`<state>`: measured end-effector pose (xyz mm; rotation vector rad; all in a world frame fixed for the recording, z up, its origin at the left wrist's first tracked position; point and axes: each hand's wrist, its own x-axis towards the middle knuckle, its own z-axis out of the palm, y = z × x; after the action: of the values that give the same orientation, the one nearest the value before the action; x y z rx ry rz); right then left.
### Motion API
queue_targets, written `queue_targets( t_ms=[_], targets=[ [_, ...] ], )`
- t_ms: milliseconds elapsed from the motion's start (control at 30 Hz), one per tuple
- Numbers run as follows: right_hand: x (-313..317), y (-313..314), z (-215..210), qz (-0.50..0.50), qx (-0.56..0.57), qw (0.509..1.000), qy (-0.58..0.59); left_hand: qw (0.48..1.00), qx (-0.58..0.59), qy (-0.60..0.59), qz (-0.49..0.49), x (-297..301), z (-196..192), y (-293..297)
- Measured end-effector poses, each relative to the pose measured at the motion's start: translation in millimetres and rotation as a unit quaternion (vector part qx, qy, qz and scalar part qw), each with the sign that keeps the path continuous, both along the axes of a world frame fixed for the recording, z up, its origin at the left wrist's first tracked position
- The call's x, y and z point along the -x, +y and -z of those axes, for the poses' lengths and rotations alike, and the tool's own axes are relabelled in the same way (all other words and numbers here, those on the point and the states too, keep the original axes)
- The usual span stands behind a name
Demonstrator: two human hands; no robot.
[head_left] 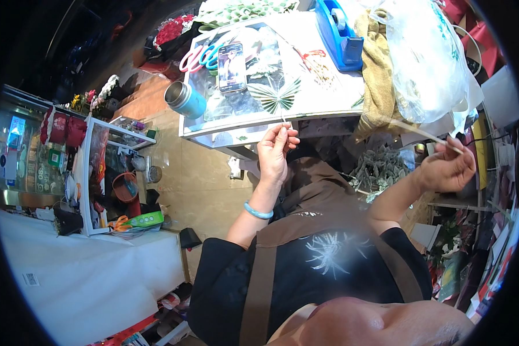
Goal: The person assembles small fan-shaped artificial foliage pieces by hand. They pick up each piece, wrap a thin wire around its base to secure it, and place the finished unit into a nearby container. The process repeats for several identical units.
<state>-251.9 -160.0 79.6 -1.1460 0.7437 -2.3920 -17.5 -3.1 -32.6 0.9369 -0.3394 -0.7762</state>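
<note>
Print (pixel 446 27) marks a plastic bag (pixel 422 63) near the right hand (pixel 448 167) holding a strip (pixel 425 133).

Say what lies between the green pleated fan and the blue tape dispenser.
In the head view, a small reddish cluster, kind unclear, lies between them on the white tabletop.

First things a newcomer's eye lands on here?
Probably the bright blue tape dispenser at the table's far edge, beside a big translucent plastic bag to its right. Then the green pleated fan at the table's near edge, its stem in the left hand; the right hand holds a thin pale strip farther right.
</note>
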Motion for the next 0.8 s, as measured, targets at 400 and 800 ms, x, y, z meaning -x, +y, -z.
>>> queue_targets(
  t_ms=[400, 800],
  targets=[
    [-71, 74, 68, -0.486, -0.176, 0.829, 0.215, 1.000, -0.031, -0.005, -0.001, 6, -20, -4],
    [-117, 74, 75, -0.455, -0.066, 0.776, 0.432, 0.997, 0.059, -0.045, -0.037, 6, -55, -22]
  ],
)
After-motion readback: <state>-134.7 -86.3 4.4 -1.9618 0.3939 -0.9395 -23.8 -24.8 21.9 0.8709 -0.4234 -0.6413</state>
